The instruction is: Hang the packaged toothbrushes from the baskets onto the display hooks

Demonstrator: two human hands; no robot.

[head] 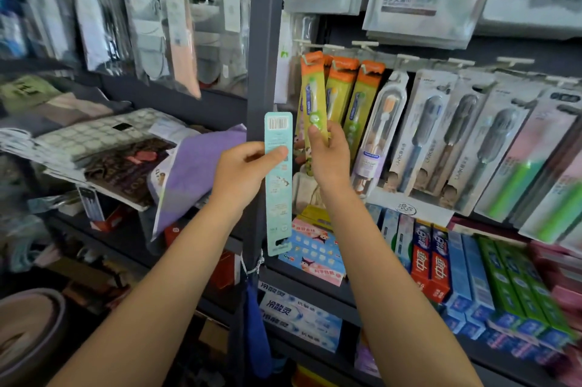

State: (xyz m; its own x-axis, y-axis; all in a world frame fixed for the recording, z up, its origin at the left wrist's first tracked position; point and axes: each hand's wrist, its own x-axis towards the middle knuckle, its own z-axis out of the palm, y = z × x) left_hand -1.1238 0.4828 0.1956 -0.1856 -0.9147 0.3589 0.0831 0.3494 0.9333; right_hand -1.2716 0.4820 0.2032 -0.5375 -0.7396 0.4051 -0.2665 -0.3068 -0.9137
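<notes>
Toothbrush packs occupy both hands: the right hand [327, 159] pinches a yellow-green pack [313, 103] raised to its hook, while the left hand [245, 170] grips a teal pack [278, 185] in reserve.

You hold a matt teal card-backed toothbrush pack [278, 181] in your left hand [242, 172], its printed paper back facing you, and a glossy yellow-green plastic toothbrush pack [313, 103] in your right hand [329, 156]. At centre right, the hanging packs [422, 134] look like clear shiny plastic blisters on card, with smooth glossy cardboard toothpaste boxes [437, 263] lower right. The shelf post [264, 40] is dark matt painted metal, and the purple cloth [195, 172] at centre left looks soft.
</notes>
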